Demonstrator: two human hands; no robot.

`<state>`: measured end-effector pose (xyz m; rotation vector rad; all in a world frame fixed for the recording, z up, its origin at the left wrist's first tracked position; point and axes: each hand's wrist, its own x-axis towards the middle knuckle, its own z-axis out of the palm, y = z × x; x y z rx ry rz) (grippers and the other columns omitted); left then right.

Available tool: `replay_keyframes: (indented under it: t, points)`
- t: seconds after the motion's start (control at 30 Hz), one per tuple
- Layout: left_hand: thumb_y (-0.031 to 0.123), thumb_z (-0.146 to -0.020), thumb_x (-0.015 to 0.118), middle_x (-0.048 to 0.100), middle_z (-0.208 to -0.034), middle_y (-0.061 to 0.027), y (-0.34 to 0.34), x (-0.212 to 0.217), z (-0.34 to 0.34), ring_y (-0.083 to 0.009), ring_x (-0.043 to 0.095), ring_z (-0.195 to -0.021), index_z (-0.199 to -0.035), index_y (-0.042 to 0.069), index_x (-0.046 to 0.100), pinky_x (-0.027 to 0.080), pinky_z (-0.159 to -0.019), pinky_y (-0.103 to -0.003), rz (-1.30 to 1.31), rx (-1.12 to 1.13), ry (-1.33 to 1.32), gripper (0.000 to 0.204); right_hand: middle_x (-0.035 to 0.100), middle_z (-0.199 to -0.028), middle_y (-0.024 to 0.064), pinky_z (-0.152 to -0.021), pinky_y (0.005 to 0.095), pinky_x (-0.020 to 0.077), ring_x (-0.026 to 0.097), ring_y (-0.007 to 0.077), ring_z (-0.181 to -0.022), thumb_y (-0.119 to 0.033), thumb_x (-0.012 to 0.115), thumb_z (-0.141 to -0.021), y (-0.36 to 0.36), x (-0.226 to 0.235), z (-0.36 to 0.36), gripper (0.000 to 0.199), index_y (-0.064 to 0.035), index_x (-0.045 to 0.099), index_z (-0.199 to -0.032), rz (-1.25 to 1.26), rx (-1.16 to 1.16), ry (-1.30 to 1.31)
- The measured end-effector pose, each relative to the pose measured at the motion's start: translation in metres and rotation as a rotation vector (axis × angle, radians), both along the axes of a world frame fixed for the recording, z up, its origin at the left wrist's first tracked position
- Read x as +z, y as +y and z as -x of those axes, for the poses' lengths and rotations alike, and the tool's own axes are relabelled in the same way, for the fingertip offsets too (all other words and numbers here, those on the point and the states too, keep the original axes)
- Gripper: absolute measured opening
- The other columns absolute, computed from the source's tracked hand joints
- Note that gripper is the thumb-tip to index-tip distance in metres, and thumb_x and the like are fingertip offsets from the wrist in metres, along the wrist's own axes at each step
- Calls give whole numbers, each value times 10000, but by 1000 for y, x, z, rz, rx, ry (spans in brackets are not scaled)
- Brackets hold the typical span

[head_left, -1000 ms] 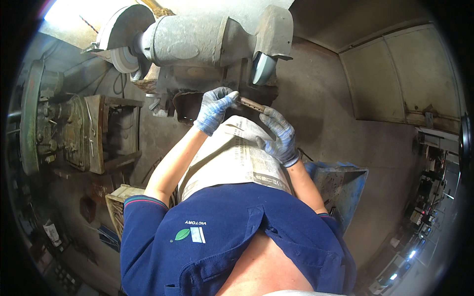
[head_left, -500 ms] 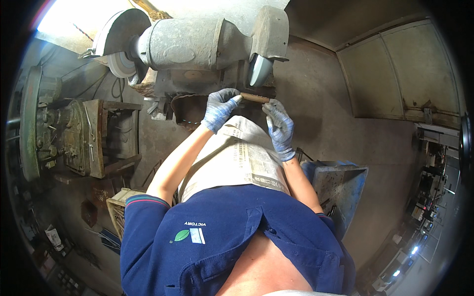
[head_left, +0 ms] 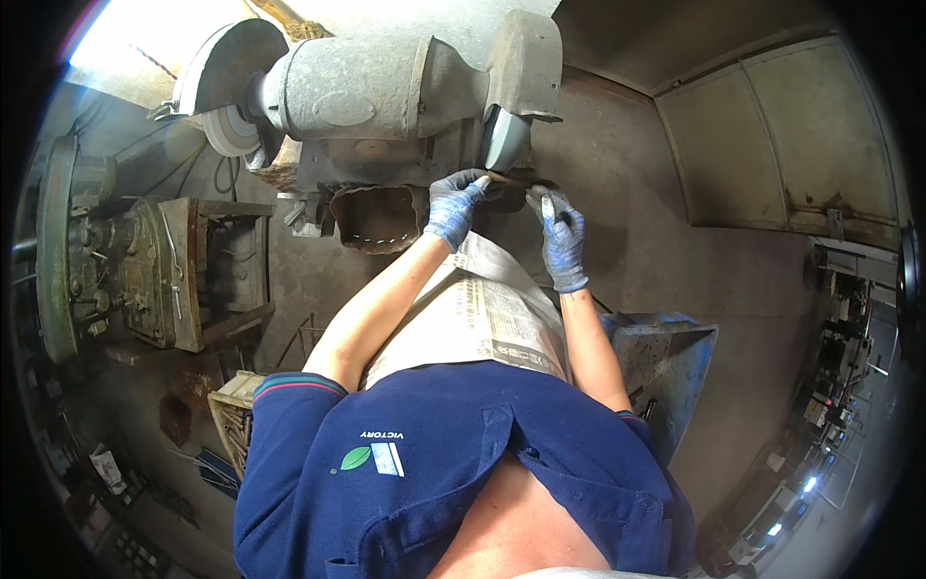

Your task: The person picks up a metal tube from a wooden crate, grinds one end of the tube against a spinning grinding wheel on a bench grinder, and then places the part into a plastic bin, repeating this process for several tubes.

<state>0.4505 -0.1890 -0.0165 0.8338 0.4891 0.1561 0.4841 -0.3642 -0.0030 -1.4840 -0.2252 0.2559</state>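
Note:
A slim, brownish rod-like piece [head_left: 503, 179] spans the gap between my two gloved hands, just below the right wheel [head_left: 507, 140] of a grey bench grinder [head_left: 352, 87]. My left hand [head_left: 453, 207] pinches its left end, with the thumb along the top. At the other end, the fingertips of my right hand [head_left: 561, 236] are closed on it, though dark shadow hides part of that grip. The piece lies at or very near the wheel's lower edge; whether they touch I cannot tell. Both gloves are blue and white with grey fingers.
A second, white wheel [head_left: 230, 130] sits at the grinder's left end. Below the motor hangs a rusty open container [head_left: 376, 217]. Newspaper [head_left: 473, 304] covers my lap. A blue metal bin [head_left: 666, 376] stands at my right, a wooden box [head_left: 231, 415] at my left, and a green machine [head_left: 135, 265] farther left.
Both hands have shifted right with the rod-like piece, bringing it under the right wheel. The piece is now turned and shows darker and less plainly.

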Motion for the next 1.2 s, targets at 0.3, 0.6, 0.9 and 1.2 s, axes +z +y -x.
replay_keyframes:
  t: [0.3, 0.6, 0.9, 1.2]
  points:
    - [25, -838, 623, 660, -812, -82, 26, -1, 6, -145, 627, -682, -908, -21, 638, 532, -621, -248, -48, 32, 129, 86, 665, -988, 73, -826, 269, 483, 616, 134, -895, -76, 588, -877, 33, -10, 6, 159, -12, 667, -1000, -51, -32, 21]
    - [28, -829, 633, 663, -778, -60, 48, 0, 12, -99, 595, -640, -871, -29, 657, 481, -561, -226, -144, 54, 153, 75, 614, -1085, 153, -949, 377, 463, 594, 236, -1009, -129, 520, -926, 48, -4, 8, 241, 58, 612, -1048, -125, 104, 72]
    - [28, -843, 615, 658, -762, -85, 12, -1, -10, -133, 610, -637, -847, -41, 651, 515, -606, -255, -159, -1, 151, 77, 648, -989, 147, -898, 341, 480, 617, 222, -932, -202, 541, -922, 12, -7, -6, 296, 70, 632, -997, -70, 13, 128]
    - [30, -846, 612, 648, -759, -78, 27, -16, -9, -134, 596, -617, -858, -36, 641, 519, -580, -254, -163, 3, 206, 73, 644, -976, 150, -914, 351, 473, 611, 228, -942, -226, 535, -926, 29, -7, -3, 321, 76, 634, -968, -125, 17, 185]
